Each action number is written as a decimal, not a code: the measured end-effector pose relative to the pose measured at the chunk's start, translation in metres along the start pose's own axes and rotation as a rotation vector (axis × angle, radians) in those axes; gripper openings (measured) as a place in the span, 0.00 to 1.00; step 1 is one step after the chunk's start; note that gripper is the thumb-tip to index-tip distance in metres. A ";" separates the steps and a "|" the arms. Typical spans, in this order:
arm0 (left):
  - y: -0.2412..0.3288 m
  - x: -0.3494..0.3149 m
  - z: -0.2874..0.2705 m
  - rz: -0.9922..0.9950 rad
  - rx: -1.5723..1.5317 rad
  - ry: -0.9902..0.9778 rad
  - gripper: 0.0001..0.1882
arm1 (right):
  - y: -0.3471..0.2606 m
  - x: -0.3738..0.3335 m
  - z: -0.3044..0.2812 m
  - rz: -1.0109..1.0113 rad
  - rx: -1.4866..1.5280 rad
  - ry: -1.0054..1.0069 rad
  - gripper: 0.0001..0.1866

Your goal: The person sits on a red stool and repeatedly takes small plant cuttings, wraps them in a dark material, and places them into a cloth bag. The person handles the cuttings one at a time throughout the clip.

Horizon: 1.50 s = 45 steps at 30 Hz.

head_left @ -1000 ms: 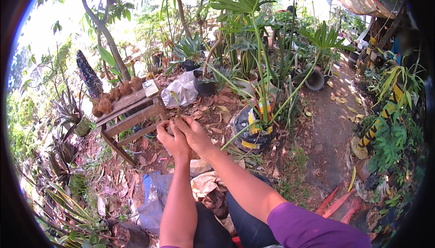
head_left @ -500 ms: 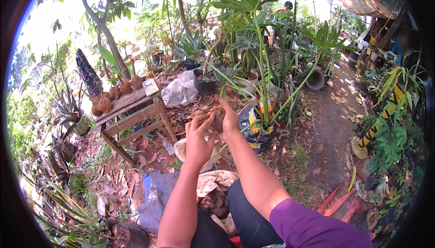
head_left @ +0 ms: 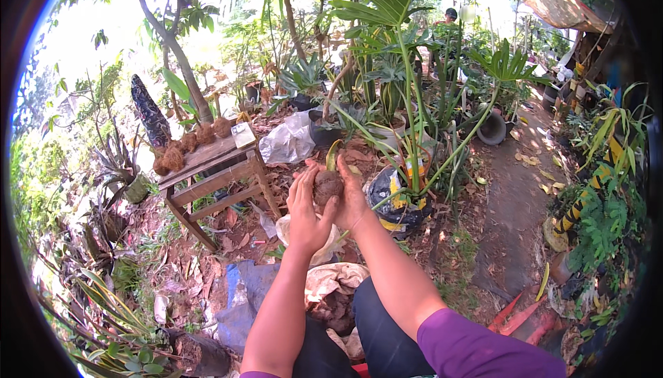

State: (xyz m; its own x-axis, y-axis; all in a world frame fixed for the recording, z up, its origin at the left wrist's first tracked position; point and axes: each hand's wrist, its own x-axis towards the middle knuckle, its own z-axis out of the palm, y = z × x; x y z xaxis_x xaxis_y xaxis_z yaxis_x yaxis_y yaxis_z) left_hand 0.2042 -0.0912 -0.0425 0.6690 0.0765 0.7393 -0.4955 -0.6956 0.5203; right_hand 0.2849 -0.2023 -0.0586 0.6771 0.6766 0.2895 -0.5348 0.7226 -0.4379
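Observation:
Between my palms is a round ball of brown soil (head_left: 328,186) with a small yellow-green leaf (head_left: 333,156) standing up from its top. My left hand (head_left: 304,207) cups the near left side, its thumb pressed on the ball's lower front. Along the other side lies my right hand (head_left: 353,197), its fingers pointing away from me. Both hands are closed round the ball, held up over the ground. Below, between my knees, an open cream sack (head_left: 336,276) contains dark soil (head_left: 334,311).
A wooden bench (head_left: 207,162) at left bears several brown fibrous balls (head_left: 188,142). Beyond my hands stand a plant in a black-and-yellow bag (head_left: 397,202) and several pots. A blue sheet (head_left: 238,302) lies by my left forearm. Far back is another person (head_left: 451,15).
My hands have turned and lowered a little, so the soil ball shows plainly between the palms. My left fingers have straightened along it. The view has shifted slightly.

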 end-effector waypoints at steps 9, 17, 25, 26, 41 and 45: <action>0.024 0.014 -0.010 -0.067 -0.348 0.266 0.16 | 0.044 0.013 0.019 -0.015 -0.076 0.029 0.37; 0.022 0.016 -0.018 -0.263 -0.396 0.359 0.08 | 0.059 0.023 0.003 0.085 -0.098 0.096 0.33; 0.008 0.016 -0.038 -0.009 -0.007 0.269 0.31 | 0.032 0.009 0.020 -0.009 -0.261 0.145 0.23; 0.007 0.015 -0.039 -0.060 -0.023 0.267 0.35 | 0.029 0.008 0.022 -0.032 -0.216 0.037 0.22; 0.001 0.014 -0.031 -0.163 -0.329 0.508 0.16 | 0.041 0.004 0.038 -0.060 -0.196 -0.039 0.12; -0.003 0.014 -0.030 -0.227 -0.288 0.535 0.12 | 0.053 0.006 0.047 -0.079 -0.229 0.129 0.10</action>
State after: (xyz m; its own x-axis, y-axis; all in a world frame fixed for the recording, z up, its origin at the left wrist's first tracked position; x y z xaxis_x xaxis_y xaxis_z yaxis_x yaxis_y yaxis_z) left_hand 0.1982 -0.0669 -0.0210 0.4429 0.5965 0.6694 -0.5527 -0.4062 0.7277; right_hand 0.2371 -0.1527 -0.0405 0.7792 0.5846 0.2259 -0.3591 0.7118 -0.6036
